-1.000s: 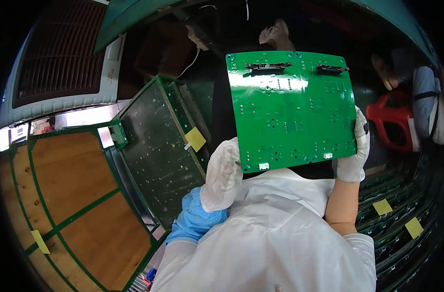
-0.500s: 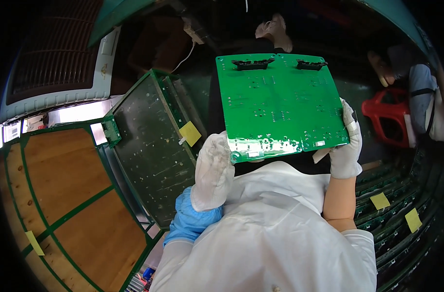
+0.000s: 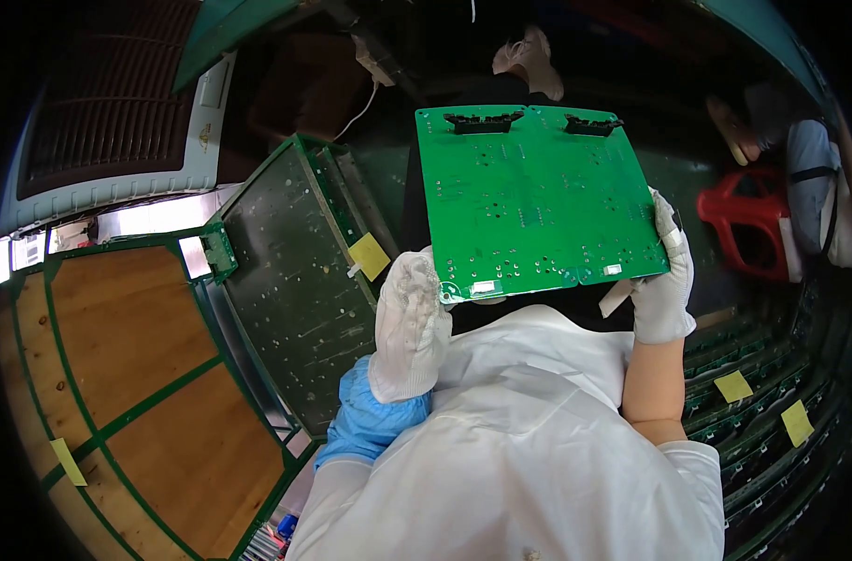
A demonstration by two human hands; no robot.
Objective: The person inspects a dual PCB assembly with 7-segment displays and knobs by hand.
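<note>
A large green circuit board [image 3: 538, 201] is held up in front of my body, with two black connectors along its far edge and small solder points over its face. My left hand [image 3: 412, 323], in a white knit glove with a blue sleeve cover at the wrist, grips the near left corner. At the lower right edge, my right hand [image 3: 664, 280], also in a white glove, is closed round the board. The fingers of both hands are partly hidden beneath it.
To the left stand a dark green metal panel [image 3: 290, 290] with a yellow sticky note [image 3: 368, 256] and a green-framed wooden board [image 3: 131, 327]. A red plastic stool [image 3: 745, 224] is at the right. Below it lies a rack of boards [image 3: 772, 449] bearing yellow notes.
The board has tilted slightly, and the bright glare along its near edge has gone. Both hands keep their hold with almost no shift.
</note>
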